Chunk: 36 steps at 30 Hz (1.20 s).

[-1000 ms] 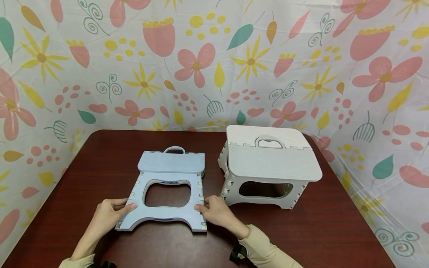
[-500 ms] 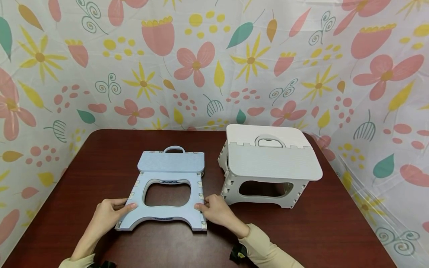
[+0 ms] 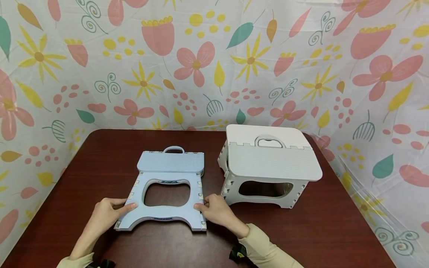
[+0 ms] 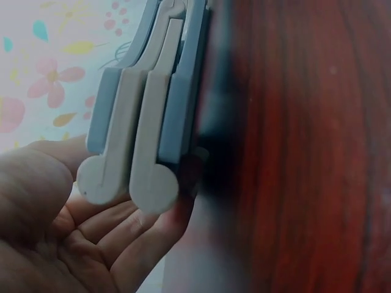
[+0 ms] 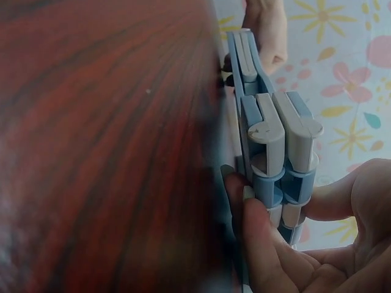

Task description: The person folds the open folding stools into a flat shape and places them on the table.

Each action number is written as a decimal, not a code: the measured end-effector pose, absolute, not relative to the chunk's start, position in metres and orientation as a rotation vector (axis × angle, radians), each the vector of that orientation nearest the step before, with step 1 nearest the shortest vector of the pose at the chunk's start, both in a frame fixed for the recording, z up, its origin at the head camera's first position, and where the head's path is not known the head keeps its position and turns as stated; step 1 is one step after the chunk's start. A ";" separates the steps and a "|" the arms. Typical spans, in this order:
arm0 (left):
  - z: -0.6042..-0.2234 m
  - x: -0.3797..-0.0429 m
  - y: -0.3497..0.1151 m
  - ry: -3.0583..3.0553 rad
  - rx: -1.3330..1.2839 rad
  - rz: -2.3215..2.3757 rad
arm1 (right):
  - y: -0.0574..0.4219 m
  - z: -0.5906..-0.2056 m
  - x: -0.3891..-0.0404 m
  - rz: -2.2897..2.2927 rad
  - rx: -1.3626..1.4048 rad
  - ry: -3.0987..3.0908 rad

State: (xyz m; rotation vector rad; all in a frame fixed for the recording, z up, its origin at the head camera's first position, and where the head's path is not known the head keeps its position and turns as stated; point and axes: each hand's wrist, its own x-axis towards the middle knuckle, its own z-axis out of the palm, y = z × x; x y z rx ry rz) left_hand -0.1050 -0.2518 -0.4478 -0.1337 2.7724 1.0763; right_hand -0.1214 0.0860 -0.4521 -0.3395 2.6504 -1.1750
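A light-blue folding stool lies folded flat on the table, its carrying handle pointing to the back. My left hand grips its left edge near the front, thumb on top and fingers beneath. On the opposite edge, my right hand pinches the stool with the thumb above. Seen from the left wrist, the hand wraps the stacked blue and off-white leg panels. The right wrist view shows fingertips under the folded layers and the thumb on the other side.
A white folding stool stands unfolded at the right, close to my right hand. The dark red wooden table ends at a flower-patterned cloth behind and beside it.
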 end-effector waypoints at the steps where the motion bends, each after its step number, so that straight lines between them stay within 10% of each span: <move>1: -0.447 -0.105 -0.251 2.775 -0.137 1.069 | 0.086 -0.452 -0.121 -1.176 -0.337 2.649; 36: -0.434 -0.102 -0.244 2.879 -0.108 0.918 | 0.086 -0.446 -0.121 -1.135 -0.349 2.739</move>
